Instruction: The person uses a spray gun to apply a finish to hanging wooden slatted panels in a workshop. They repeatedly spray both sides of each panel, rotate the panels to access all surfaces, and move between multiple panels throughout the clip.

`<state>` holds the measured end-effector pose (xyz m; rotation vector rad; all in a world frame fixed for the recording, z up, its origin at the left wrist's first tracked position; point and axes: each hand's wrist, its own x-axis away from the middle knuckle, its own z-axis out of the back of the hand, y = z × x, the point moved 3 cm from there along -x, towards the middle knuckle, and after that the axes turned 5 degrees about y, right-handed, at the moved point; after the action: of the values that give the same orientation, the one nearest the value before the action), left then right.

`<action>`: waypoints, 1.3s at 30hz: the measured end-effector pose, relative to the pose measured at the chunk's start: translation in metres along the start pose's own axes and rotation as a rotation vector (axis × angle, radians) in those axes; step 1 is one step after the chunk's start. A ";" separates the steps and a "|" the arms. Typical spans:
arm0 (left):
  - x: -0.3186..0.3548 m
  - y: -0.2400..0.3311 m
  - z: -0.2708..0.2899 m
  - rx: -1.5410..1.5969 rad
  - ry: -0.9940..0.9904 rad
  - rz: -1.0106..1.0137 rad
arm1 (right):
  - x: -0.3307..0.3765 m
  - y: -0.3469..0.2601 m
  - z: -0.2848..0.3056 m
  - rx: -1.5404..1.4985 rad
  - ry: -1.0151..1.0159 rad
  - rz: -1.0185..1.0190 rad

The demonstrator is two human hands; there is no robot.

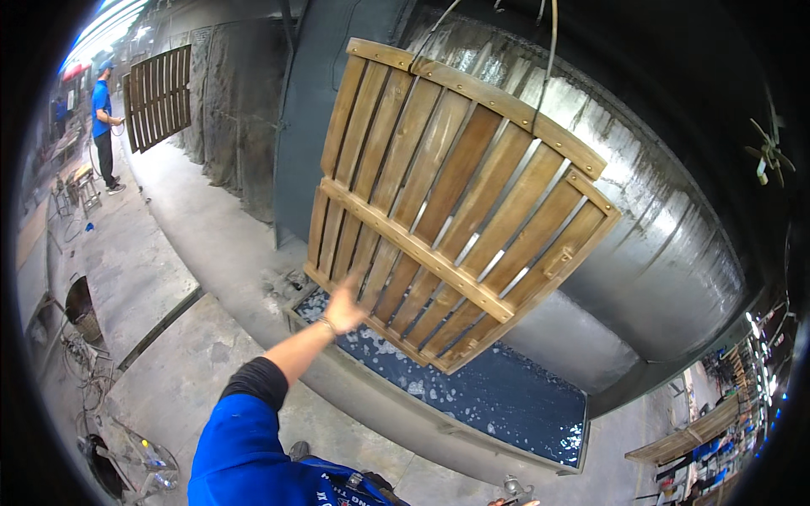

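Note:
A slatted wooden panel [405, 181], brown with rows of screws along its rails, hangs tilted from wires in front of me. My left hand [344, 309] reaches out to its lower left edge. The fingers are stretched out and a little blurred; whether they touch the wood I cannot tell. At the bottom edge, a metal spray gun [513, 486] shows only in part. My right hand [529, 503] is around it, mostly cut off by the frame. Below the panel lies a trough of dark water [523, 405] with foam floating on it.
Behind the panel rises a wet, shiny curved metal wall [666, 219]. At far left a person in blue [102, 126] stands beside another hanging slatted panel [159, 97]. A basket [82, 308] and coiled hoses [83, 388] lie at left. More wooden pieces [688, 434] stand at lower right.

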<state>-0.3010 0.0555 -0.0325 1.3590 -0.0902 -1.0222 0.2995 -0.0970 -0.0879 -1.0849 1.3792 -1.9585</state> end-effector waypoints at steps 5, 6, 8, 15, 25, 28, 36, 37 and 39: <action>-0.023 -0.099 0.145 -0.268 0.616 0.109 | 0.031 -0.053 -0.035 0.235 0.096 0.508; -0.026 -0.116 0.158 -0.224 0.604 0.173 | 0.039 -0.074 -0.049 0.226 0.127 0.734; -0.029 -0.141 0.174 -0.129 0.620 0.202 | 0.051 -0.124 -0.081 0.185 0.190 1.185; -0.015 -0.170 0.200 -0.017 0.509 0.318 | 0.108 -0.255 -0.170 -0.245 -0.637 0.689; -0.060 -0.190 0.217 -0.018 0.316 0.275 | 0.288 -0.360 -0.310 0.127 -1.168 0.914; -0.076 -0.203 0.216 0.002 0.283 0.277 | 0.310 -0.370 -0.335 0.259 -1.089 1.014; -0.108 -0.244 0.204 0.017 0.316 0.313 | 0.246 -0.402 -0.340 0.433 -0.500 0.887; -0.112 -0.250 0.202 0.100 0.327 0.352 | 0.234 -0.405 -0.333 0.433 -0.426 0.869; -0.120 -0.257 0.202 0.224 0.328 0.352 | 0.211 -0.410 -0.318 0.428 -0.293 0.832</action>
<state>-0.6320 0.0133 -0.1305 1.6295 -0.1954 -0.4976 -0.0652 0.0554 0.3089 -0.4487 0.9560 -1.3166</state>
